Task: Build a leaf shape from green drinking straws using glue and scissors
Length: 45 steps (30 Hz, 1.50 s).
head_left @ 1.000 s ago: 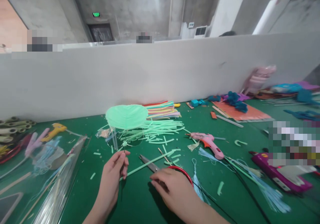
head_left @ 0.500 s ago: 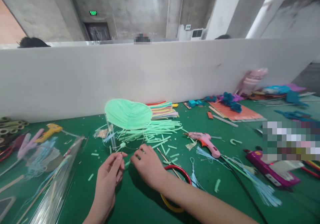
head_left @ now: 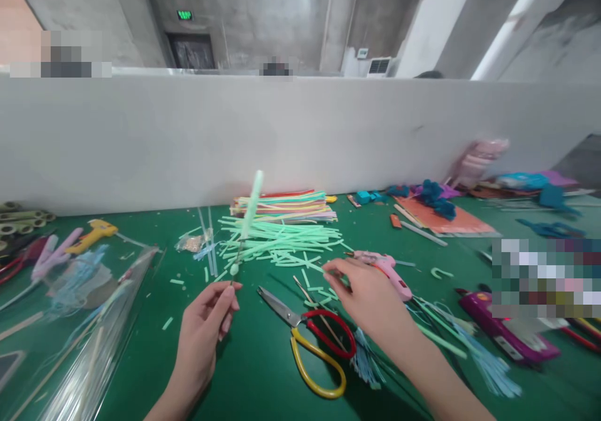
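Observation:
My left hand [head_left: 209, 321] pinches the thin dark stem of a mint-green leaf-shaped piece [head_left: 252, 205]. The leaf stands upright and turns almost edge-on to me; a small green lump [head_left: 234, 269] sits on the stem just above my fingertips. Over the right end of the loose mint-green strips [head_left: 286, 239] is my right hand [head_left: 364, 286], fingers bent and apart, with no held object visible. Its fingertips are near the strips and the pink glue gun [head_left: 397, 280], which it partly covers. Between my hands lie open scissors [head_left: 293, 318] with one red and one yellow handle.
Behind the strips lies a multicoloured strip bundle [head_left: 291, 205]. At left are a yellow glue gun [head_left: 94, 236] and clear plastic sheeting [head_left: 103, 339]. Blue tassels [head_left: 493, 358] and a purple device [head_left: 507, 330] are at right. A white partition [head_left: 300, 133] closes the back.
My right hand has moved right, away from the left hand, uncovering the scissors. The leaf has turned from its broad face to nearly edge-on. My left hand keeps its pinch.

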Each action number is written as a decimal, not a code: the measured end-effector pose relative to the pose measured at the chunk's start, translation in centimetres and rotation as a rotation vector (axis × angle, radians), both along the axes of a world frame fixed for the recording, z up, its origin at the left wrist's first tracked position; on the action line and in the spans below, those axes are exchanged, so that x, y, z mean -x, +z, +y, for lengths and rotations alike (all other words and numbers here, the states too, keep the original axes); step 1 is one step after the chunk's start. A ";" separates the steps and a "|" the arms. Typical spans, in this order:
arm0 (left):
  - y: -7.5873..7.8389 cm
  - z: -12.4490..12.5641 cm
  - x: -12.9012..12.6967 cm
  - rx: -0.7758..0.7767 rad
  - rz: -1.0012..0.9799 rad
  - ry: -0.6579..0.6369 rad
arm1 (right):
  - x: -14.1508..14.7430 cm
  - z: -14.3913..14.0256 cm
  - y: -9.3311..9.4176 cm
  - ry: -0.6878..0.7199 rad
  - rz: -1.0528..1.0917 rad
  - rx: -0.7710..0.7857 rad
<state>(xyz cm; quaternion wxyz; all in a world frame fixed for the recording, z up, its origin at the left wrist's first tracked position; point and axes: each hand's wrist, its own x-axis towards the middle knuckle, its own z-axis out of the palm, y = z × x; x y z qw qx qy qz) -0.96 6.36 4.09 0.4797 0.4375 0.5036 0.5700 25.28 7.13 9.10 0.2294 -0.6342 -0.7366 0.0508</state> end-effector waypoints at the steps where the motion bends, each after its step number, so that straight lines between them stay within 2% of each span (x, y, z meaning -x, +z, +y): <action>1: -0.2 0.0 0.0 0.003 0.010 -0.008 | -0.4 -0.1 -0.4 -0.016 0.037 0.009; 6: -0.7 0.1 -0.4 0.017 0.096 -0.025 | -0.2 -0.2 -1.2 -0.026 0.079 0.041; 11: -0.8 0.2 -0.5 0.009 0.140 -0.011 | -1.1 -1.9 0.6 -0.080 -0.044 0.131; 17: -1.0 0.3 -0.5 0.006 0.162 -0.020 | -2.9 -4.6 2.6 -0.049 0.109 0.046; 22: -1.0 0.2 -0.5 0.003 0.187 -0.020 | -1.2 -4.4 1.7 -0.054 0.157 -0.044; 30: -1.0 0.3 -0.5 0.013 0.206 0.003 | 1.0 -3.3 0.2 -0.044 0.189 0.014; 36: -1.3 0.4 -0.5 0.006 0.224 0.000 | 2.3 -3.5 0.1 0.040 0.289 0.046; 40: -1.3 0.3 -0.4 0.012 0.263 0.007 | 3.0 -3.2 -0.4 0.084 0.447 0.185; 45: -0.9 0.1 -0.3 0.012 0.316 0.011 | 4.2 -2.3 -1.4 0.141 0.820 0.330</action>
